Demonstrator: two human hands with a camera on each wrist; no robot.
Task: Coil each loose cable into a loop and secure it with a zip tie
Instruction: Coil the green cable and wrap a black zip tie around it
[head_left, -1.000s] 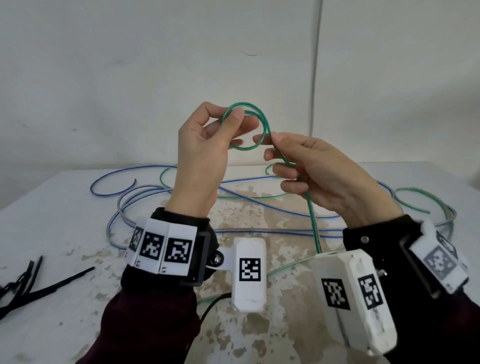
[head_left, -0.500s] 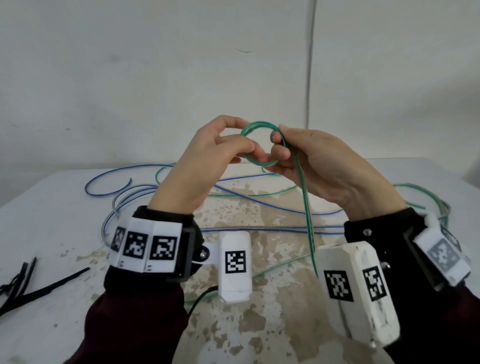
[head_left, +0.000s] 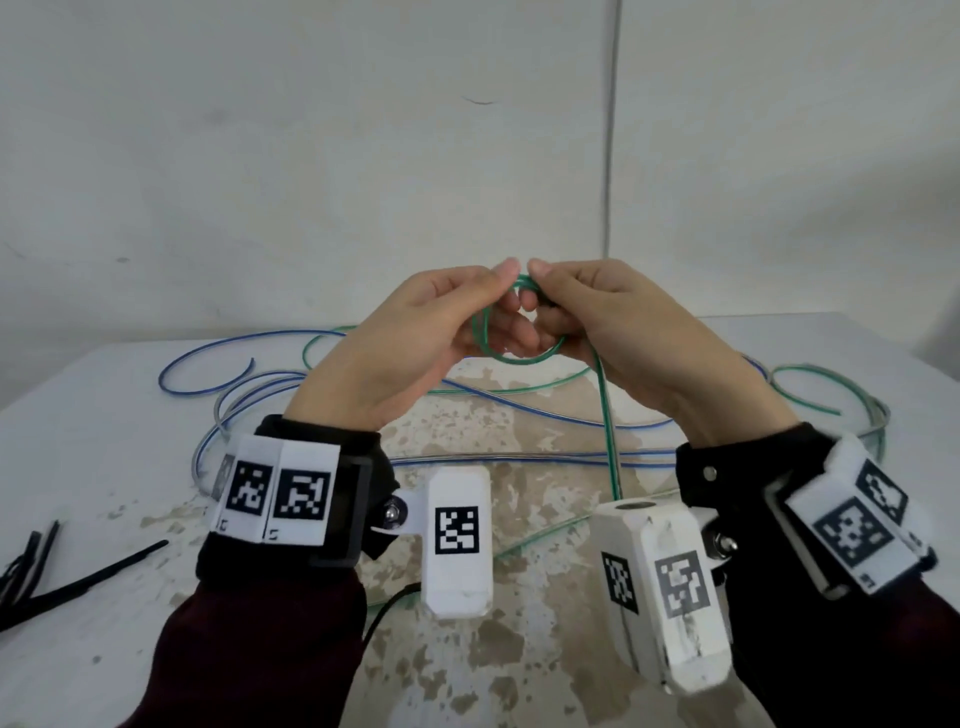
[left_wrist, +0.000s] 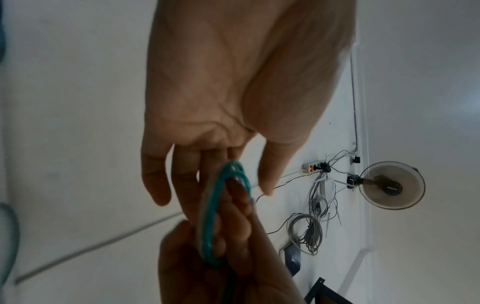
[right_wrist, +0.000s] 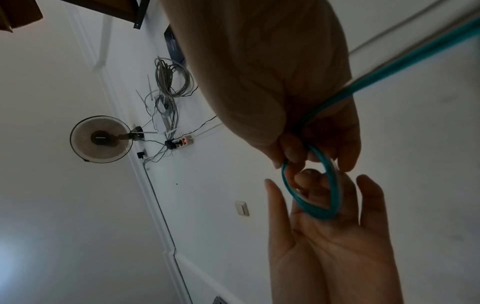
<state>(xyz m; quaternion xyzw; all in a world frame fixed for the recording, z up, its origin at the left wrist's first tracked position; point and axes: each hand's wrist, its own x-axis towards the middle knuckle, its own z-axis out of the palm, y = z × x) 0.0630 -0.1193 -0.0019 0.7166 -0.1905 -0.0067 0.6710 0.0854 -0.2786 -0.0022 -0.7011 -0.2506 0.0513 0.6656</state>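
Note:
A small coil of green cable (head_left: 511, 357) is held up over the table between both hands. My right hand (head_left: 540, 299) pinches the coil's top edge, with fingers hooked through the coil (right_wrist: 310, 207). My left hand (head_left: 496, 312) lies with straight fingers (left_wrist: 187, 197) against the coil (left_wrist: 207, 230), thumb a little apart from it. The green tail (head_left: 607, 426) drops from my right hand to the table and runs off to the right. A loose blue cable (head_left: 519, 406) sprawls across the table behind the hands.
Several black zip ties (head_left: 78, 574) lie at the left edge of the worn white table (head_left: 104, 426). More green loops (head_left: 831, 384) lie at the far right. A wall stands close behind the table.
The hands have closed together and sunk lower in view. My left thumb has let go of its pinch on the coil, and my right hand now grips the coil's top.

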